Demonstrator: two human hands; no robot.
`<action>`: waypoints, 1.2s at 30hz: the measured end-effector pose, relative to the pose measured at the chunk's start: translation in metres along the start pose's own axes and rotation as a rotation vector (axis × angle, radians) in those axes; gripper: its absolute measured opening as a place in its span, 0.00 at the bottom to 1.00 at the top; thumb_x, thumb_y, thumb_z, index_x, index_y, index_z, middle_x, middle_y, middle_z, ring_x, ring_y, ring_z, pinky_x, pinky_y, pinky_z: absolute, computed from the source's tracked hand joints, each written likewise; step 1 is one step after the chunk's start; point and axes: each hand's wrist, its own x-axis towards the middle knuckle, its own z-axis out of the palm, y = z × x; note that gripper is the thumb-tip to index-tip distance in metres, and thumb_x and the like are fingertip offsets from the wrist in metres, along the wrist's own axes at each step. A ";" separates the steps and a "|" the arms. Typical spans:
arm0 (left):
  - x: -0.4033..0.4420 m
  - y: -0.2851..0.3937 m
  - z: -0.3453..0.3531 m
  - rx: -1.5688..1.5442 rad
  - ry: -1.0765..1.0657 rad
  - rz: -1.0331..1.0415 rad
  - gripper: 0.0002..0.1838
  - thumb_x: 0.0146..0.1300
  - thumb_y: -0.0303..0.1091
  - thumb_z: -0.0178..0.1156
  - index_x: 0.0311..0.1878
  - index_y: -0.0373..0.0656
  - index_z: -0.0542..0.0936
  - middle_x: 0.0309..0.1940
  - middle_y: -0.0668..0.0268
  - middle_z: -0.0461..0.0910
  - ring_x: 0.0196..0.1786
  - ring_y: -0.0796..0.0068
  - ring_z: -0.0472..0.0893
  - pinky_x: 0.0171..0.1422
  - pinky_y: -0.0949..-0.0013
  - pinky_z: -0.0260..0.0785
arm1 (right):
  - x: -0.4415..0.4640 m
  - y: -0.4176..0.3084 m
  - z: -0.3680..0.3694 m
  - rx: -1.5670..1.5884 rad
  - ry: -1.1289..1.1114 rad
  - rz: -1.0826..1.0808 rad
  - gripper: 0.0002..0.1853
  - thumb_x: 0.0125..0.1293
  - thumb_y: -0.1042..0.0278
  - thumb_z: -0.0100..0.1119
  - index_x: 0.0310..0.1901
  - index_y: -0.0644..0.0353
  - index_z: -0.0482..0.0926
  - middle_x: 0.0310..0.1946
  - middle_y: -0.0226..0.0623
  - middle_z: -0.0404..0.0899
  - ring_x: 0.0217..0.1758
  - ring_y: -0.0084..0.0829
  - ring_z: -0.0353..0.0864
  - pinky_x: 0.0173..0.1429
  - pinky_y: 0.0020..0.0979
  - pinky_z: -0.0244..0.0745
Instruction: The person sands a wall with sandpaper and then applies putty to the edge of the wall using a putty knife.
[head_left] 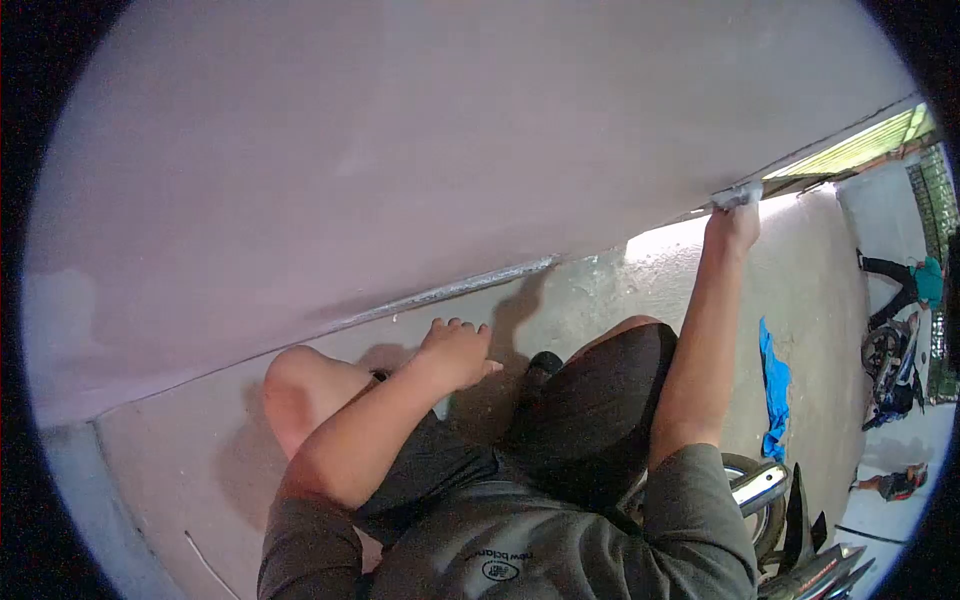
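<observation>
My right arm stretches out to the wall's far edge, where my right hand (738,225) closes on a small whitish-grey piece (738,194). That piece presses against the edge of the pale wall (400,150); whether it is cloth, paper or plastic I cannot make out. Over my bent knees hangs my left hand (457,354), holding nothing, its thumb apart from loosely bent fingers. It is nearest to the foot of the wall, where a rough whitish strip (470,285) runs along the floor line.
A blue cloth (773,390) lies on the concrete floor (610,300) to the right. Close behind my right elbow stands a motorcycle (765,490). Farther right are another motorcycle (890,365), a person in a green top (928,280) and another person (900,485). Daylight enters past the wall's edge.
</observation>
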 end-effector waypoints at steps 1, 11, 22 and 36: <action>0.000 0.000 -0.001 -0.001 0.014 0.005 0.35 0.68 0.59 0.58 0.64 0.37 0.73 0.55 0.48 0.80 0.62 0.47 0.76 0.66 0.45 0.66 | -0.003 0.003 0.001 -0.003 0.003 0.003 0.14 0.75 0.66 0.52 0.57 0.61 0.75 0.56 0.38 0.77 0.58 0.37 0.77 0.56 0.39 0.75; -0.001 0.002 -0.002 0.001 -0.039 0.010 0.36 0.68 0.59 0.58 0.65 0.38 0.72 0.56 0.48 0.79 0.63 0.48 0.76 0.66 0.45 0.66 | -0.022 0.007 0.016 -0.057 0.084 -0.015 0.20 0.76 0.64 0.49 0.62 0.67 0.74 0.54 0.36 0.78 0.53 0.35 0.79 0.55 0.36 0.77; 0.000 0.004 -0.003 0.012 -0.028 0.007 0.36 0.67 0.61 0.58 0.64 0.38 0.72 0.54 0.48 0.80 0.60 0.48 0.78 0.65 0.44 0.67 | -0.022 0.024 0.013 -0.109 0.129 -0.230 0.23 0.75 0.62 0.54 0.64 0.68 0.71 0.61 0.40 0.76 0.62 0.36 0.76 0.66 0.37 0.70; 0.001 0.007 -0.001 0.031 -0.047 -0.027 0.38 0.67 0.63 0.57 0.64 0.37 0.73 0.52 0.50 0.82 0.57 0.51 0.81 0.63 0.46 0.68 | -0.012 0.020 0.001 -0.159 0.140 0.028 0.22 0.76 0.66 0.50 0.67 0.70 0.70 0.61 0.40 0.76 0.60 0.39 0.78 0.64 0.37 0.74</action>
